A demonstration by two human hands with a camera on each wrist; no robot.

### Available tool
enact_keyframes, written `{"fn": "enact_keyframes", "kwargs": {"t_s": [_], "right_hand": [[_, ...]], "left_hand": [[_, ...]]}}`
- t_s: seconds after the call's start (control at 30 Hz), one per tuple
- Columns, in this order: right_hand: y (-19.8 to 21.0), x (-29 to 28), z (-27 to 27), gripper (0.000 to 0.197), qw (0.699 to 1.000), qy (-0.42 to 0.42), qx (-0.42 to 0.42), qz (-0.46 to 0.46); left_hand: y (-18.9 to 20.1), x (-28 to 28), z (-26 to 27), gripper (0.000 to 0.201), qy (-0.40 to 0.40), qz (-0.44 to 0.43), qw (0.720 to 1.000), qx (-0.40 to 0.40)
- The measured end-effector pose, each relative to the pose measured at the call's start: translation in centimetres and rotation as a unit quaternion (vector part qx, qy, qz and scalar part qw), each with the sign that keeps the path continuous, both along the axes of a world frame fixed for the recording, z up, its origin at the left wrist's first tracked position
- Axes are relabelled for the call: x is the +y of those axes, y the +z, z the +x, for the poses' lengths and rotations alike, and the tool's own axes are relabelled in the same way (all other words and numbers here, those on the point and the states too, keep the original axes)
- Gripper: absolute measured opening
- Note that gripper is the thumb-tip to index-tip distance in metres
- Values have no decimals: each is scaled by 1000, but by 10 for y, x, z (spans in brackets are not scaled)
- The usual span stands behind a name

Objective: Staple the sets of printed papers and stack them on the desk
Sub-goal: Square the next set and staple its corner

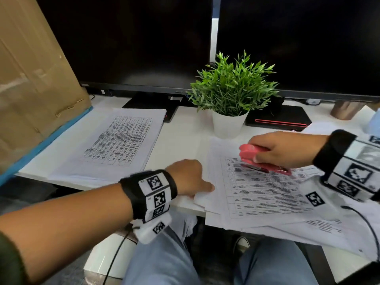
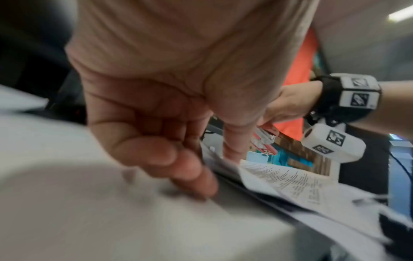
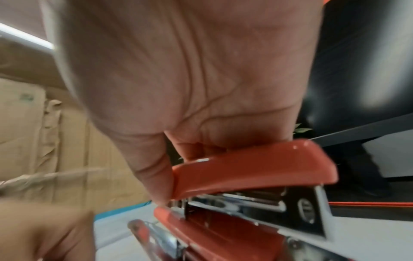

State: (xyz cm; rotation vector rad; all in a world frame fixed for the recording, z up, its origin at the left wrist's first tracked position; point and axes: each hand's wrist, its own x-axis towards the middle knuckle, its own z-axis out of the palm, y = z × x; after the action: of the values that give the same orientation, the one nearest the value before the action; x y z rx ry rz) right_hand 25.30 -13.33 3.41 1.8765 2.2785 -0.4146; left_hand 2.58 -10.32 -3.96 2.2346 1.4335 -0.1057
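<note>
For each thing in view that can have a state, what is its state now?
Stapler: held above the papers, mouth open.
Loose papers: fanned, overhanging the desk edge.
Stacked papers: flat on the desk.
Monitors: dark.
Left hand: pinches the papers' corner.
Right hand: grips the stapler.

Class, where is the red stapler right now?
In the head view, the red stapler is on the right, gripped by the right hand above the loose printed sheets.

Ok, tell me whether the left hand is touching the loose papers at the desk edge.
Touching. The head view shows the left hand with its thumb on the loose papers; the left wrist view shows its fingertips against the sheets.
</note>
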Motion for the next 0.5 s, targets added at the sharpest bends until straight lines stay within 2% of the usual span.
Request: {"fn": "enact_keyframes", "kwargs": {"t_s": [0.07, 0.17, 0.27, 0.33, 0.37, 0.5], "right_hand": [[-12, 3, -17, 15, 999, 25, -21, -3], [-28, 6, -37, 18, 998, 44, -43, -19], [-39, 11, -51, 21, 996, 40, -71, -21], [-41, 14, -59, 25, 995, 38, -88, -24], [-41, 16, -63, 28, 994, 43, -94, -25], [-40, 20, -78, 31, 992, 64, -103, -21]], "left_hand": [[12, 5, 0, 47, -60, 109, 986, 109], [22, 18, 0, 54, -106, 173, 967, 153], [16, 38, -1, 78, -195, 91, 966, 140], [6, 48, 0, 111, -231, 41, 957, 173], [0, 51, 1, 120, -240, 32, 953, 184], [-15, 55, 7, 120, -253, 22, 951, 177]]}}
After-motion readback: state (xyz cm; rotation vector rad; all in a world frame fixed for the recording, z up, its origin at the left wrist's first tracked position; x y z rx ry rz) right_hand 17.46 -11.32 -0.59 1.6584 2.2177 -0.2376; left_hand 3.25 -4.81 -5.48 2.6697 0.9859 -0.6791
